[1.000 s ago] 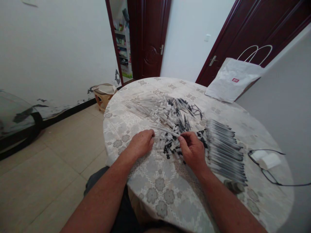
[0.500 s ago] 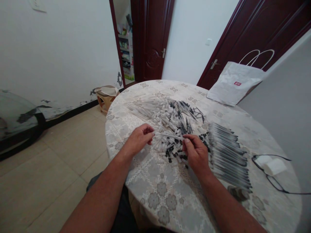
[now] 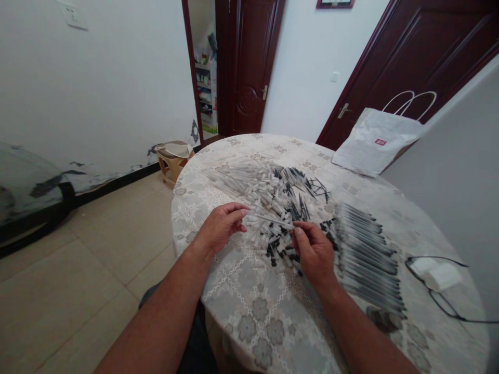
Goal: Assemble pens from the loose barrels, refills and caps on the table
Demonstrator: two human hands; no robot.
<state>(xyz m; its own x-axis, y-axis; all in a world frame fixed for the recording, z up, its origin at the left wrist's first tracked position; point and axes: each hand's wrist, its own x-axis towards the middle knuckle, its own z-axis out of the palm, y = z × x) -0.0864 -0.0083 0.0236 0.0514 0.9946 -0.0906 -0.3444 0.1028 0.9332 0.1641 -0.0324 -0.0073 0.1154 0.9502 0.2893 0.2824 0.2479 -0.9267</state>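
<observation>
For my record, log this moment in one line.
right grip: pinching pale tube | left grip: at tube's other end, contact unclear | nearby: loose pen parts | right side: row of pens

The right hand (image 3: pixel 315 252) covers one end of a slender pale tube (image 3: pixel 272 219); whether the left hand (image 3: pixel 222 226) grips the other is too blurred to tell. A red mark (image 3: pixel 380 142) on the white bag (image 3: pixel 360 150) is too small to read. The top edge crops a wall frame (image 3: pixel 335 3), and the right edge clips the eyeglasses (image 3: pixel 428 289)
</observation>
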